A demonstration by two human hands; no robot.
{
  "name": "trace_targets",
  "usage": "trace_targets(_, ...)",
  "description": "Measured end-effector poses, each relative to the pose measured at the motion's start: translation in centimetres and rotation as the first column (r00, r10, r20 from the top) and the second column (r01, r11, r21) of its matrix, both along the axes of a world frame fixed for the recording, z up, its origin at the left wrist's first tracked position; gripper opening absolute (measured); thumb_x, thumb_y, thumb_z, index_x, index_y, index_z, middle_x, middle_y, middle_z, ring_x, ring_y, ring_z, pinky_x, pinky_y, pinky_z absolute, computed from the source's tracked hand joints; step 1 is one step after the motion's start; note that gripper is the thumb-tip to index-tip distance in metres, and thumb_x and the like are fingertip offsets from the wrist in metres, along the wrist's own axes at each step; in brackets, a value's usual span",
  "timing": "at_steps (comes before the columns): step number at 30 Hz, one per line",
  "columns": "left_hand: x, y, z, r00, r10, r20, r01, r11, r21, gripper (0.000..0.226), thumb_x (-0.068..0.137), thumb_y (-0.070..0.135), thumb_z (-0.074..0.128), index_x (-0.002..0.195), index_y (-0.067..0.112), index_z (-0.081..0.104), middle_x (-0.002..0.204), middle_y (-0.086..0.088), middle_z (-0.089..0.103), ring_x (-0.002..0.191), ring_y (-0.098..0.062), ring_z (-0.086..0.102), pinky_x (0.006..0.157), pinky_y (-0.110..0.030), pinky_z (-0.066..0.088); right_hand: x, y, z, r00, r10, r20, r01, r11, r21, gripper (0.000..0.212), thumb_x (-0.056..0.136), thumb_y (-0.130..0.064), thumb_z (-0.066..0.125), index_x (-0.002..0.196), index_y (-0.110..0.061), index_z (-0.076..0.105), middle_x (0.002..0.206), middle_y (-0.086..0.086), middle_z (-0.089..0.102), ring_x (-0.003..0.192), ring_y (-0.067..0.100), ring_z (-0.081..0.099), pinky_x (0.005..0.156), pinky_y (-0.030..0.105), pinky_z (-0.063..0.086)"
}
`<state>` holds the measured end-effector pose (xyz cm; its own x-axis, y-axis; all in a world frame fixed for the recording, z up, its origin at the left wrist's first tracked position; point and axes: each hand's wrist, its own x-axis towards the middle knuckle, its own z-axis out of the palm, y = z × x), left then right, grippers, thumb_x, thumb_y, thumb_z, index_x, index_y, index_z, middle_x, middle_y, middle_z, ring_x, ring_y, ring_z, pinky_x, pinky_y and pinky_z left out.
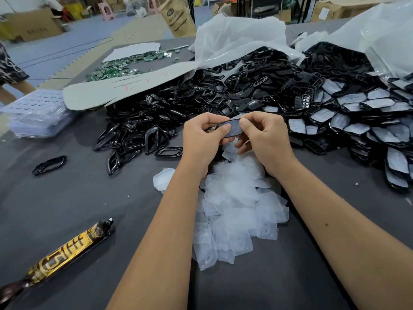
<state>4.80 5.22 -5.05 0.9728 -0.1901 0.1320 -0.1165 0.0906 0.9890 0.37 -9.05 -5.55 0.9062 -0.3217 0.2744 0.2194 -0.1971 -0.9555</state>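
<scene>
- The dark grey table (67,198) carries everything in view.
- A wide heap of glossy black plastic frames (178,104) runs across its far side, spilling from crumpled white plastic bags (241,36).
- A pile of translucent white soft pads (234,209) lies between the forearms, just below the hands.
- A brown-and-gold tube (67,249) lies on its side at the near left, well apart from the pads.
- The left hand (199,142) has its fingers curled, with the thumb and forefinger pinching the left end of a small black oval shell (231,128).
- The right hand (266,139), likewise curled, pinches the right end with its thumb on top.
- The small black oval shell is held off the table between both hands, above the far edge of the pad pile and close to the black heap. A pale pad seems to sit inside it, though blur makes that uncertain.
</scene>
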Motion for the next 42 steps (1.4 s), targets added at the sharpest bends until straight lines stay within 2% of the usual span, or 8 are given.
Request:
trace_targets(16,-0.1,0.8,1.0,0.993,-0.041,-0.110,0.040,0.999,-0.009,0.016,0.090,-0.009,0.071,0.096,0.005,0.076,0.080,-0.010,0.077,0.063,-0.016,0.074,0.057,-0.015,0.052,-0.6,0.4,0.4,0.996,-0.069,0.053,0.079,0.972,-0.219,0.012,0.104,-0.005,0.051,0.103,-0.010,0.063,0.065,0.008,0.068,0.044,0.024,0.063,0.037,0.033,0.048)
trace_targets(20,0.3,1.2,1.2,0.983,0.001,-0.185,-0.014,0.998,-0.069,0.013,0.091,-0.008,0.070,0.096,0.002,0.076,0.079,-0.015,0.074,0.061,-0.015,0.071,0.057,-0.015,0.052,-0.5,0.5,0.5,0.989,-0.055,0.139,0.102,0.929,-0.356,0.037,0.097,0.009,0.045,0.112,-0.011,0.072,0.092,0.009,0.065,0.066,0.025,0.066,0.059,0.032,0.055)
trace_targets(24,0.4,1.6,1.3,0.966,-0.042,-0.256,-0.001,0.986,-0.165,0.010,0.091,-0.007,0.069,0.097,-0.001,0.075,0.076,-0.010,0.072,0.062,-0.013,0.068,0.057,-0.014,0.052,-0.6,0.8,0.4,0.972,-0.001,0.236,0.123,0.856,-0.502,0.034,0.090,0.003,0.074,0.121,-0.011,0.076,0.109,0.010,0.062,0.074,0.015,0.062,0.075,0.015,0.050)
trace_targets(29,0.6,1.9,1.7,0.929,-0.084,-0.360,-0.030,0.954,-0.299,0.017,0.097,0.009,0.068,0.085,-0.001,0.075,0.076,-0.009,0.073,0.058,-0.010,0.066,0.057,-0.013,0.053,-0.4,0.9,0.3,0.960,0.028,0.280,0.130,0.839,-0.528,0.026,0.093,-0.003,0.074,0.116,-0.014,0.079,0.108,0.010,0.063,0.090,0.022,0.061,0.078,0.027,0.053)
trace_targets(32,0.6,1.8,1.8,0.904,-0.143,-0.403,-0.044,0.907,-0.420,0.042,0.098,0.037,0.069,0.083,-0.002,0.075,0.088,-0.017,0.074,0.070,-0.017,0.073,0.063,-0.019,0.059,-0.4,0.8,0.4,0.971,0.026,0.240,0.075,0.913,-0.402,0.016,0.093,-0.004,0.074,0.102,-0.017,0.080,0.102,0.009,0.062,0.091,0.023,0.061,0.078,0.027,0.052)
trace_targets(34,0.4,1.5,1.7,0.906,-0.180,-0.382,-0.021,0.884,-0.467,0.033,0.100,0.027,0.066,0.099,-0.006,0.071,0.102,-0.021,0.071,0.079,-0.020,0.075,0.067,-0.020,0.059,-0.3,0.4,0.5,0.990,0.009,0.140,0.020,0.978,-0.206,0.014,0.094,-0.005,0.074,0.093,-0.018,0.077,0.100,0.004,0.060,0.091,0.020,0.061,0.080,0.030,0.053)
trace_targets(37,0.1,1.2,1.3,0.939,-0.172,-0.297,0.045,0.920,-0.389,0.010,0.100,0.001,0.062,0.105,-0.002,0.071,0.096,-0.013,0.075,0.077,-0.016,0.073,0.070,-0.017,0.058,0.0,-0.3,0.4,0.998,0.051,0.022,-0.051,0.999,-0.011,0.008,0.094,-0.005,0.074,0.091,-0.010,0.079,0.095,-0.002,0.058,0.077,0.005,0.056,0.067,0.017,0.045)
trace_targets(42,0.2,1.1,1.4,0.944,-0.160,-0.288,0.068,0.950,-0.304,0.024,0.100,0.002,0.062,0.120,-0.009,0.065,0.105,-0.015,0.070,0.080,-0.013,0.066,0.075,-0.019,0.058,0.1,-1.4,0.4,0.974,0.221,-0.045,-0.212,0.965,0.151,0.013,0.096,-0.013,0.069,0.094,-0.006,0.080,0.084,0.007,0.063,0.067,0.012,0.050,0.059,0.023,0.039)
